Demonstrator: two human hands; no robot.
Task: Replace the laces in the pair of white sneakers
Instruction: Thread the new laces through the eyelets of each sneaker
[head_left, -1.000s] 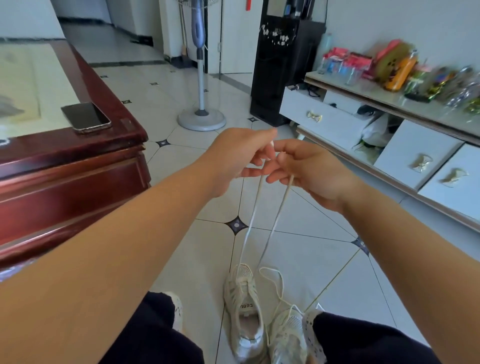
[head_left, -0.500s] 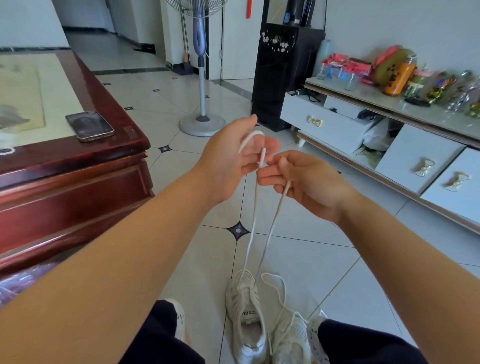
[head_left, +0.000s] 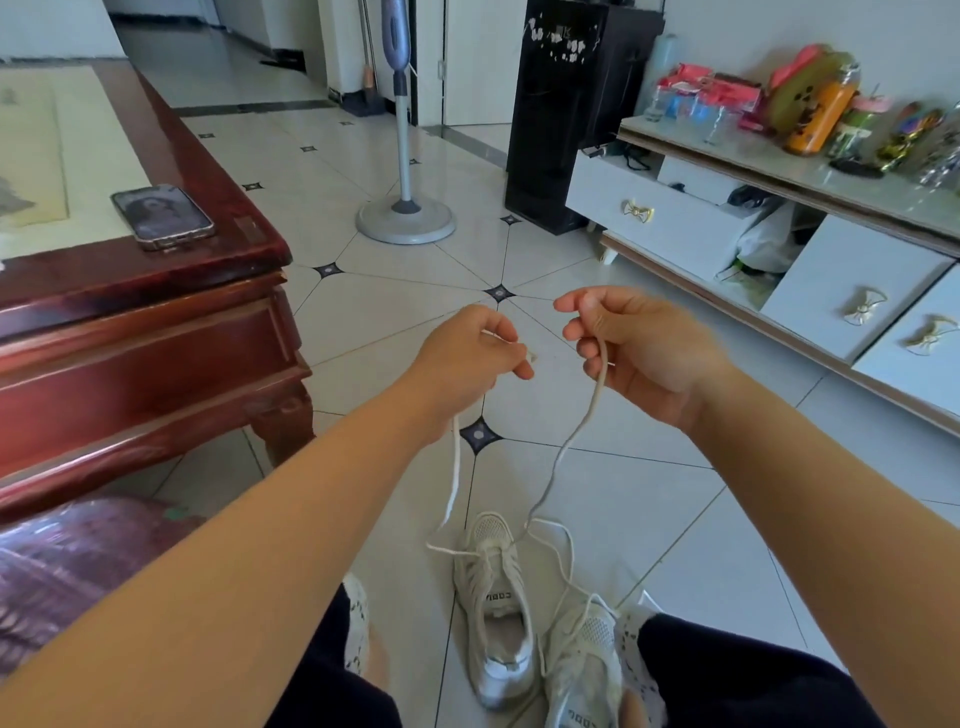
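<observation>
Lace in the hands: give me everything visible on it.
The lace is an off-white cord that looks woven. It is threaded through the front eyelets of one white sneaker standing on the tiled floor. Its two strands rise slack and wavy, apart from each other. The left hand pinches one end, with the tip poking out past the fingers. The right hand pinches the other strand.

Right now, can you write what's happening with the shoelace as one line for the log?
lace: slack, threaded in sneaker on floor | left hand: pinches one end | right hand: holds other end
</observation>
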